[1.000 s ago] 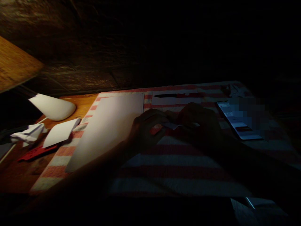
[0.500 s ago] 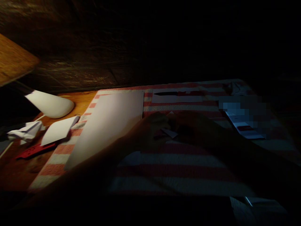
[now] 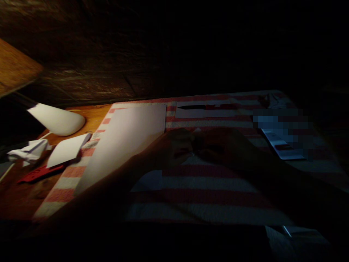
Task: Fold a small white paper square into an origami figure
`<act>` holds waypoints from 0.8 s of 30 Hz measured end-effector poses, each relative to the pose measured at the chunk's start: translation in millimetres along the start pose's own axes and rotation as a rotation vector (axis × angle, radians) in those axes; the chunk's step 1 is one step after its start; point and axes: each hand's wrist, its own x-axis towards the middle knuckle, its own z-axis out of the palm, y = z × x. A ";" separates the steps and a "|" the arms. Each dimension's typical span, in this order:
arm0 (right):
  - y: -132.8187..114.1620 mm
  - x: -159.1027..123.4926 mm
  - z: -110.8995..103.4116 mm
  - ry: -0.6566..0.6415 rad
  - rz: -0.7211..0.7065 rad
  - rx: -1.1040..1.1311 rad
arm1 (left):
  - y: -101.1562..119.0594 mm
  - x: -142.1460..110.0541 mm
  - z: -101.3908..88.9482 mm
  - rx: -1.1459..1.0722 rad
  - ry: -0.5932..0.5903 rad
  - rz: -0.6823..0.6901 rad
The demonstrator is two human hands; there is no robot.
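In the middle of the head view, my left hand and my right hand nearly meet above the striped cloth. Both are closed, with the fingers pinched around a small piece of white paper. Only its top corner and a sliver low between the fingertips show; my fingers and deep shadow hide the rest. Under my left forearm lies a white sheet, and another paper piece is partly covered by that arm. Beyond my hands a knife with a dark blade rests on a white paper strip.
A lit phone-like screen, partly pixelated, lies to the right. On the left stand a lamp with a white base and an orange shade. Near it are crumpled paper, a curved paper piece and a red-handled object.
My hands have drawn closer together around the small paper. Its lower point, visible between them before, is now mostly covered by my fingers.
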 end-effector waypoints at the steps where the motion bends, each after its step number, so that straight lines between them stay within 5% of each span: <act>1: 0.7 0.5 0.5 0.012 0.009 0.025 | 0.2 0.3 0.0 -0.008 0.004 -0.013; 24: 2.8 1.5 8.8 0.109 0.172 0.054 | 3.9 4.5 9.7 -0.078 0.132 -0.218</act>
